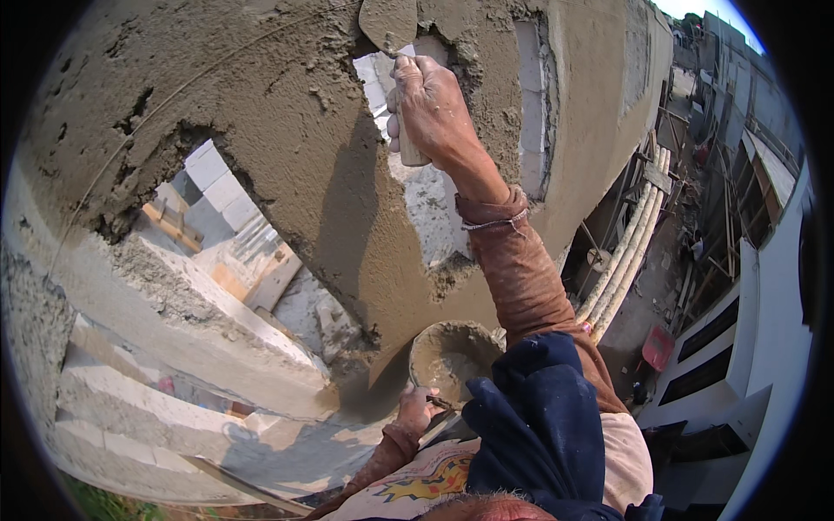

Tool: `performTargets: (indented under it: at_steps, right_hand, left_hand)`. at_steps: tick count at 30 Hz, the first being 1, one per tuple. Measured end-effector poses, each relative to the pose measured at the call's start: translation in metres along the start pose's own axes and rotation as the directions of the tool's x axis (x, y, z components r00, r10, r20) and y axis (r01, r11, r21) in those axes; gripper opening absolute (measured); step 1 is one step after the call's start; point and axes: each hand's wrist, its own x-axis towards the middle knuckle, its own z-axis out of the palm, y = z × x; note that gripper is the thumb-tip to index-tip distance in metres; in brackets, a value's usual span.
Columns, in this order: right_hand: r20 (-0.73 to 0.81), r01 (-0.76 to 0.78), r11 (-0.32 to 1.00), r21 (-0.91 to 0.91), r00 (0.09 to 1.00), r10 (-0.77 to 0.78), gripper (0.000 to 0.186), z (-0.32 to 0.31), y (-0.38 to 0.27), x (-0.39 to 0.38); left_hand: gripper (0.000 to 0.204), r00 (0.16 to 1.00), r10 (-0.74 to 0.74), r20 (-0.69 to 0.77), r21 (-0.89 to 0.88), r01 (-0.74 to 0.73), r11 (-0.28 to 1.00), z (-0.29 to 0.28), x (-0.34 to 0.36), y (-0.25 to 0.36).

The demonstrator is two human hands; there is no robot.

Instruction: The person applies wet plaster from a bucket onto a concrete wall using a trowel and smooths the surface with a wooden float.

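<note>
High at the upper middle, my right hand (432, 108) is wrapped round the wooden handle of a trowel (388, 23). The trowel's mortar-coated blade lies against the wet plaster on the wall (295, 130), above a gap in the coat. Low and close to my body, my left hand (417, 410) grips the rim of a round bucket (456, 360). Grey-brown mortar coats the bucket's inside. Pale blocks (434, 208) show through the unplastered patch below my right wrist.
On the left, a window opening (217, 234) in the wall shows planks and blocks inside. Bamboo poles (630, 239) run along the right beside a narrow alley far below. A red wheelbarrow (658, 347) stands down there. A dark blue cloth (539, 417) hangs over my chest.
</note>
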Motion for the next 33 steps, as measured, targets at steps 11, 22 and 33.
performTargets:
  at_steps: [11,22,33]
  right_hand:
    - [0.346,-0.533,0.844,0.066,0.805,0.482,0.029,-0.072,0.039,-0.243]
    - [0.195,-0.401,0.31,-0.862,0.301,0.933,0.033,-0.096,0.208,-0.539]
    - [0.393,-0.963,0.163,0.216,0.239,0.888,0.026,-0.089,0.137,-0.502]
  left_hand:
    - [0.051,0.963,-0.225,-0.148,-0.166,0.2,0.966,-0.005,-0.012,0.034]
    - [0.074,0.994,-0.102,-0.044,0.276,0.11,0.955,0.049,-0.024,0.048]
    - [0.062,0.953,-0.304,-0.008,-0.007,0.304,0.953,0.008,-0.014,0.051]
